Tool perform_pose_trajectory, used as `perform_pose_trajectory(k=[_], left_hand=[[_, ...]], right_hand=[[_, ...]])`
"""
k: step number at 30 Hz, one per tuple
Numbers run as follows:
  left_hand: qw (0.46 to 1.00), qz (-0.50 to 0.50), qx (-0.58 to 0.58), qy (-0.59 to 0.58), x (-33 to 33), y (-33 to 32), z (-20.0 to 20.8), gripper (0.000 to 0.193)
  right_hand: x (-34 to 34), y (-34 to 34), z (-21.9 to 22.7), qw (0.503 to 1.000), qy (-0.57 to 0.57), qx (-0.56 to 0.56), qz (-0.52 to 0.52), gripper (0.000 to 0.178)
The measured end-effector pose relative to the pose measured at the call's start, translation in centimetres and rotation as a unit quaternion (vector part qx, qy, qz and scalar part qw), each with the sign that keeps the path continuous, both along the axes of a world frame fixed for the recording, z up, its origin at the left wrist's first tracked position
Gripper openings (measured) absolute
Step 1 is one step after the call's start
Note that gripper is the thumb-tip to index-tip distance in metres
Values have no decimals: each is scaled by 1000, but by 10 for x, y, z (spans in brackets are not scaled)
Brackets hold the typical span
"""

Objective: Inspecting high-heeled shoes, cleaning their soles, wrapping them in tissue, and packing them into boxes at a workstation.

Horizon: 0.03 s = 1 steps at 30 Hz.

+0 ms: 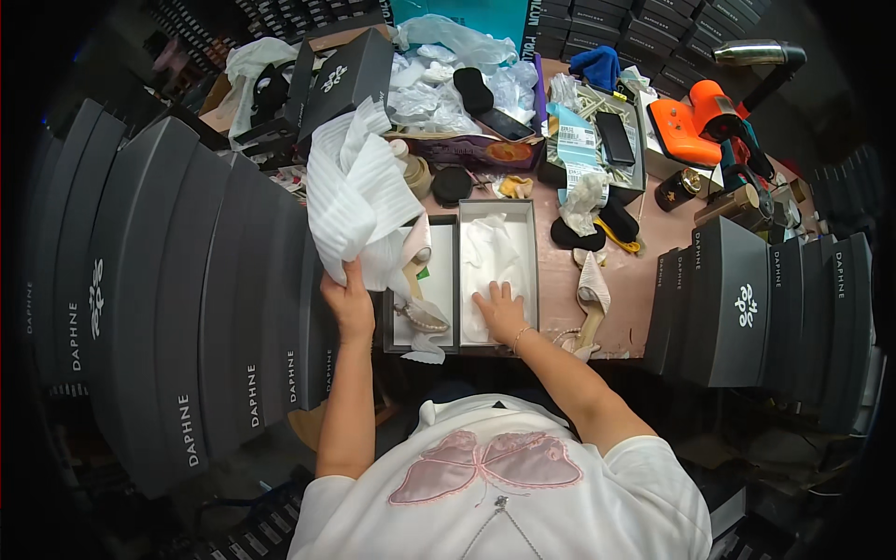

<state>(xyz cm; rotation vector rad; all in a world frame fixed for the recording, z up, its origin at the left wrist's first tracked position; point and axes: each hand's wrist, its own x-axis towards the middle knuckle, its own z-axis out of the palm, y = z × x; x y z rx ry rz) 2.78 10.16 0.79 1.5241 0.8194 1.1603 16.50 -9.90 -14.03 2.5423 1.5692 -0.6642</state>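
My left hand (pixel 350 303) is closed on a crinkled white foam sheet (pixel 350 191), holding it up at the left of the open boxes. My right hand (pixel 502 315), fingers spread, rests on white tissue paper (pixel 487 252) inside the right half of a shoebox (pixel 534 252). Beside it lies the other grey box half (pixel 455 252). Over its left side is a pale heeled sandal (pixel 425 317), partly hidden by foam wrap. A second pale sandal (pixel 594 287) lies on the table to the right of the boxes.
Tall stacks of dark shoeboxes stand at the left (pixel 149 280) and right (pixel 737 308). Behind are a carton (pixel 467 149) of crumpled plastic, a box of small packets with a phone (pixel 614 138), a dark can (pixel 679 189) and an orange tool (pixel 686 126).
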Motion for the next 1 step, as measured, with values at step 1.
perform_pose_trajectory(k=[1], left_hand=[[1000, -6, 24, 16, -7, 1, -8, 38]], right_hand=[[-3, 1, -13, 1000, 2, -6, -1, 66]])
